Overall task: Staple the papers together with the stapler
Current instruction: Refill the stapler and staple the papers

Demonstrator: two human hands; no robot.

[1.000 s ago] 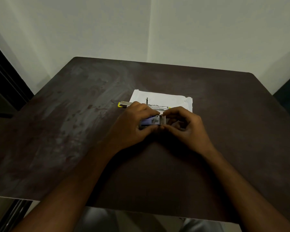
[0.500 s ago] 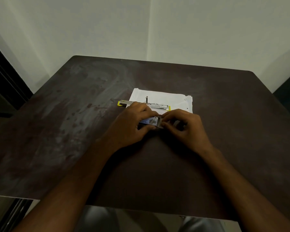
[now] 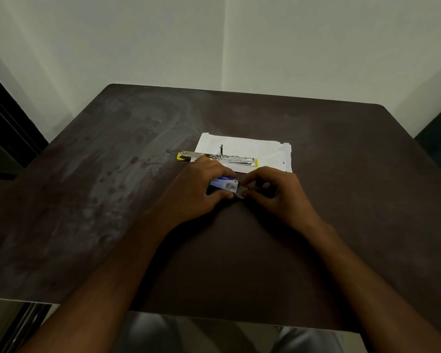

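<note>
Stapler [image 3: 218, 158] lies opened flat, long axis left–right, across papers [image 3: 252, 149] — both hands pinch a small box [image 3: 224, 185].

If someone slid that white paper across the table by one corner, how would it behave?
The papers look thin and flat, so they would probably flex rather than move stiffly. The opened stapler lies across the near edge, so it would likely drag or pin them. The loose sheets might also fan apart, as nothing visibly binds them yet.

Just a dark brown table [image 3: 341, 225] with smudgy pale streaks on its left half, shoved into a corner of plain off-white walls [image 3: 163, 42]
</note>
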